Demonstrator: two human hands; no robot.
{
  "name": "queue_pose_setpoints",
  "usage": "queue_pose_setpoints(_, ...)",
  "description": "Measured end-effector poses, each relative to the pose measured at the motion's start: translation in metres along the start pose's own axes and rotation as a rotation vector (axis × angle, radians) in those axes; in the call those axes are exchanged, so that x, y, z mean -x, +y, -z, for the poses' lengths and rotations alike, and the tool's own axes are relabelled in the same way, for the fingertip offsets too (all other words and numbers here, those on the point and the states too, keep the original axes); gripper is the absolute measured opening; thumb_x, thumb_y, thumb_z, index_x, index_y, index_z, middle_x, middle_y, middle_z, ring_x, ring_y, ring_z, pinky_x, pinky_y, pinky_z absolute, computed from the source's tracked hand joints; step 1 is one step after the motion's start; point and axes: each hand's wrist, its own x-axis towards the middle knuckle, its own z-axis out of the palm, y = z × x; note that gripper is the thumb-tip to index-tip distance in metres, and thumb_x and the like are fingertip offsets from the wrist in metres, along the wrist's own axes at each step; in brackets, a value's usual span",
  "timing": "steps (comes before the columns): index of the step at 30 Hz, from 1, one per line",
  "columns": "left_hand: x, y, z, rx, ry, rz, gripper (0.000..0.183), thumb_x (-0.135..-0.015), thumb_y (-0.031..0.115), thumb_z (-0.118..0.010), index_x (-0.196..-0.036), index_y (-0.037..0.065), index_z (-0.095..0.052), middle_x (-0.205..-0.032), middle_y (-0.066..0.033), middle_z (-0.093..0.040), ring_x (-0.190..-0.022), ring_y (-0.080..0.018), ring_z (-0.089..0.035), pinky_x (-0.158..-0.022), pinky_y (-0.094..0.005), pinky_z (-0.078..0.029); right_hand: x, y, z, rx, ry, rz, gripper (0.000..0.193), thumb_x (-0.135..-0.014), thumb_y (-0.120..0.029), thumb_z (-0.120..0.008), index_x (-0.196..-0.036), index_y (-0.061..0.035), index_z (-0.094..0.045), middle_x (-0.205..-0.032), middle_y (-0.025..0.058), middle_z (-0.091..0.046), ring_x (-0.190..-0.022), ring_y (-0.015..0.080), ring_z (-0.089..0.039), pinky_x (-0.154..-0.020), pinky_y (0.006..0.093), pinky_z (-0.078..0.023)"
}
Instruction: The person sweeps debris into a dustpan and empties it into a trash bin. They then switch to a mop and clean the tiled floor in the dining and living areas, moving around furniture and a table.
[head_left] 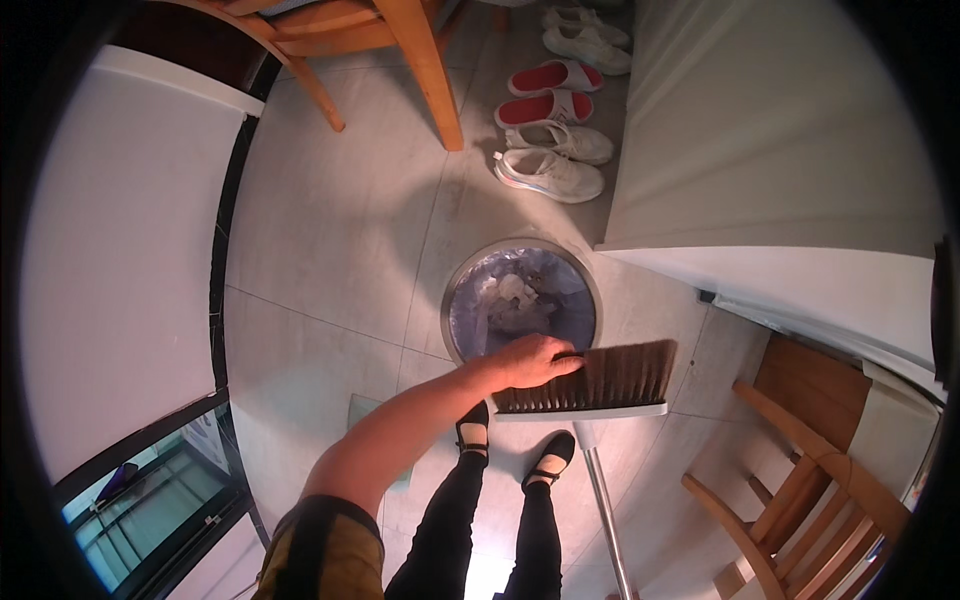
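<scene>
Pinches the dark bristles (635,372) of an upturned broom (600,411) in the left hand (540,360), above the tiled floor (320,240) near a round trash bin (446,310) lined with a bag (468,318) and holding crumpled tissue (515,290), with no way to tell the unseen right hand's state.

"Seeing the whole broom handle (604,500)?"
"No, running off the lower edge."
"Seeing the near rim of the bin (448,290)?"
"Partly hiding behind the left hand (533,362) and forearm (420,412)."
</scene>
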Motion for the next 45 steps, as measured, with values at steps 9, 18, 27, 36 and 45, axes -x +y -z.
queue_pose_setpoints(9, -0.002, -0.074, 0.016, -0.407, 0.355, 0.358, 0.022, -0.079, 0.021, -0.04, -0.083, 0.01, -0.058, -0.08, -0.0144, -0.056, -0.076, -0.0303, -0.053, -0.064, -0.0382, -0.042, -0.003, 0.023, -0.003, -0.587, -0.26, -0.523, 0.027, -0.079, -0.017, -0.047, -0.1, -0.0001, -0.045, -0.094, 0.014, -0.05, -0.087, 0.0254, -0.048, -0.077, 0.0325, -0.04)
queue_pose_setpoints(18, -0.013, 0.027, 0.01, 0.392, -0.129, -0.016, 0.038, -0.08, 0.03, -0.045, -0.105, 0.003, -0.043, -0.095, -0.0171, -0.051, -0.086, -0.0228, -0.05, -0.075, -0.0281, -0.038, 0.003, 0.052, -0.004, -0.174, -0.401, -0.477, 0.028, -0.08, -0.02, -0.045, -0.104, -0.006, -0.047, -0.067, 0.0076, -0.052, -0.059, 0.0185, -0.047, -0.049, 0.0313, -0.04)
queue_pose_setpoints(27, -0.018, -0.056, 0.007, -0.272, 0.535, 0.225, 0.034, -0.082, 0.028, -0.035, -0.074, 0.001, -0.054, -0.069, -0.0186, -0.054, -0.068, -0.0328, -0.052, -0.06, -0.04, -0.04, 0.013, 0.03, 0.015, 0.104, -0.297, -0.147, 0.017, -0.079, -0.026, -0.046, -0.081, -0.0108, -0.054, -0.055, 0.0041, -0.048, -0.042, 0.0163, -0.039, -0.036, 0.0297, -0.032)
queue_pose_setpoints(36, -0.012, 0.013, -0.001, 0.434, 0.035, -0.099, 0.038, -0.083, 0.036, -0.038, -0.107, 0.008, -0.044, -0.084, -0.0058, -0.052, -0.079, -0.0116, -0.047, -0.07, -0.0257, -0.038, 0.001, 0.033, 0.014, -0.064, -0.334, -0.469, 0.028, -0.072, -0.036, -0.053, -0.07, -0.0076, -0.053, -0.046, 0.0068, -0.044, -0.038, 0.0162, -0.042, -0.035, 0.0312, -0.034)
queue_pose_setpoints(45, -0.021, -0.043, 0.007, -0.261, 0.612, 0.054, 0.028, -0.08, 0.027, -0.042, -0.069, 0.003, -0.051, -0.064, -0.0166, -0.054, -0.064, -0.0334, -0.053, -0.056, -0.0397, -0.041, 0.004, 0.032, 0.026, 0.004, -0.396, -0.179, 0.018, -0.072, -0.018, -0.054, -0.089, -0.0121, -0.052, -0.05, 0.0072, -0.046, -0.039, 0.0169, -0.041, -0.037, 0.0304, -0.036)
